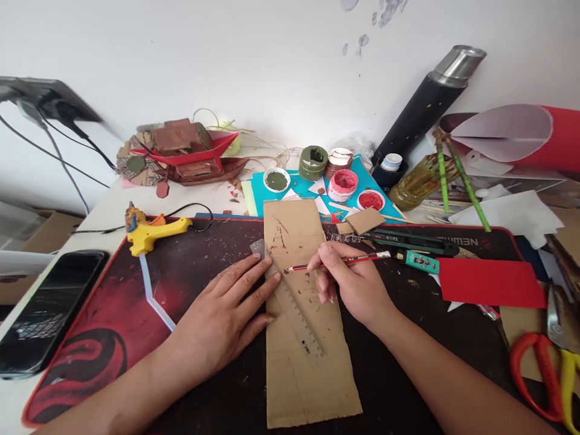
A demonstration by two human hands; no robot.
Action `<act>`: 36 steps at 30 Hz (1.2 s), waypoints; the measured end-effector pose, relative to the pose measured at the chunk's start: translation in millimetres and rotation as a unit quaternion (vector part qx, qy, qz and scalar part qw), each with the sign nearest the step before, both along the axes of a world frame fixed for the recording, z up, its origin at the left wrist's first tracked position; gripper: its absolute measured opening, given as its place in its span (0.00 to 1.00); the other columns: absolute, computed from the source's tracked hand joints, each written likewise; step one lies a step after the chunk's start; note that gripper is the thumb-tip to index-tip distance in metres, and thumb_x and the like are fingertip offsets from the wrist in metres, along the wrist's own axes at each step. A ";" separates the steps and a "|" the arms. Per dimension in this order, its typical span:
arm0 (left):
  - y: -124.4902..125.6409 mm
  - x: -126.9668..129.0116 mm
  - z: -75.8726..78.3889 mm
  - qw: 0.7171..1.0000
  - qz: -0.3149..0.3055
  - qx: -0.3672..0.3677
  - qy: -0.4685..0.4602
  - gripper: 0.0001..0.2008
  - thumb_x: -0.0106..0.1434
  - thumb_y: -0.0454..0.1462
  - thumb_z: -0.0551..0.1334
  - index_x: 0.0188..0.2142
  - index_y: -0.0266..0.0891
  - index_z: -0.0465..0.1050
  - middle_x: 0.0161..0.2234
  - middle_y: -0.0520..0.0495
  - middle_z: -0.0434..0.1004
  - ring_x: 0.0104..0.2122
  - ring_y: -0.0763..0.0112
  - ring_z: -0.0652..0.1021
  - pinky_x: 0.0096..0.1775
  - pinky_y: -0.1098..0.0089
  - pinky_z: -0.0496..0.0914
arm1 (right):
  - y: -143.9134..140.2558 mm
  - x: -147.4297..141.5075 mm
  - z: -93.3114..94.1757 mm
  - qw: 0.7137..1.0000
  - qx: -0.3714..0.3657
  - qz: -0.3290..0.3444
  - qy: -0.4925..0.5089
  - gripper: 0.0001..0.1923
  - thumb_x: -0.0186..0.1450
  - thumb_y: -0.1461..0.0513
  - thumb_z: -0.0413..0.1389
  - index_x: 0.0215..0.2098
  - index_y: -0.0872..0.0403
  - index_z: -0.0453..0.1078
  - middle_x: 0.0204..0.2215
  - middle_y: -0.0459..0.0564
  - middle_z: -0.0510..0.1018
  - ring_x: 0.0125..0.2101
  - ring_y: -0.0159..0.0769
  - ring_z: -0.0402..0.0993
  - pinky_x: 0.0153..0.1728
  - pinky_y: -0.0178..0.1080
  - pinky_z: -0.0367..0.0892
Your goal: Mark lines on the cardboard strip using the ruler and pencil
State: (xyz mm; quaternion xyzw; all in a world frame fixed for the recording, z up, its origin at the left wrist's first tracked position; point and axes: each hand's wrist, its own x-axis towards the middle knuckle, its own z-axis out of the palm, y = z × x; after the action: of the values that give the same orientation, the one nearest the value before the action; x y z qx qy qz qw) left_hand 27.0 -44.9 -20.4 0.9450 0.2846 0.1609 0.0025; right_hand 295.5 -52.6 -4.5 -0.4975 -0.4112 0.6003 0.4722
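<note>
A strip of brown cardboard (pixel 312 374) lies lengthwise in front of me, with scuffs and faint lines on its face. Slanting across it is a clear plastic ruler (pixel 296 314). My left hand (pixel 231 302) rests flat with its fingers stretched out, the fingertips pressing on the ruler's upper part. My right hand (pixel 351 281) pinches a red and black pencil (pixel 362 258) between thumb and fingers. The pencil's tip points left, close to the ruler's right edge; from this angle I cannot tell whether it touches the cardboard.
A yellow hot glue gun (pixel 154 232) and a phone (pixel 49 311) lie left. Behind are a model boat (pixel 190 154) and paint jars (pixel 312 162). On the right are red card (pixel 492 283), scissors (pixel 539 368), a utility knife (pixel 408 240) and a black thermos (pixel 421 112).
</note>
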 end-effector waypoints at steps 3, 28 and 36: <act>-0.6 0.4 -1.2 1.000 0.005 -0.001 0.004 0.27 0.82 0.47 0.57 0.74 0.37 0.67 0.72 0.37 0.72 0.71 0.45 0.71 0.64 0.46 0.77 | 0.0 0.2 0.6 1.000 0.003 0.001 -0.002 0.30 0.71 0.36 0.63 0.32 0.53 0.77 0.15 0.41 0.73 0.15 0.29 0.70 0.17 0.31 0.60; -2.7 0.1 -2.2 0.999 0.015 -0.035 -0.001 0.29 0.81 0.46 0.60 0.75 0.39 0.65 0.74 0.37 0.69 0.73 0.45 0.69 0.68 0.45 0.74 | -0.7 -1.0 4.2 1.000 -0.013 0.000 -0.005 0.31 0.69 0.35 0.64 0.32 0.52 0.77 0.15 0.41 0.73 0.15 0.30 0.70 0.16 0.32 0.61; -3.3 -0.5 -4.4 0.999 0.017 -0.048 -0.004 0.30 0.80 0.47 0.60 0.76 0.40 0.63 0.75 0.36 0.68 0.74 0.45 0.68 0.69 0.43 0.73 | -0.5 -0.2 2.3 1.000 -0.011 0.004 -0.019 0.30 0.71 0.35 0.62 0.32 0.52 0.77 0.15 0.41 0.73 0.15 0.31 0.70 0.16 0.32 0.60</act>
State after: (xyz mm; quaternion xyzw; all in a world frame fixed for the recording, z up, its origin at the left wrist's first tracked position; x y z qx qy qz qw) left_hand 26.5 -48.2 -24.8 0.9381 0.3083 0.1508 0.0460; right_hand 295.2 -53.1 -2.2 -0.5126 -0.4149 0.5972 0.4566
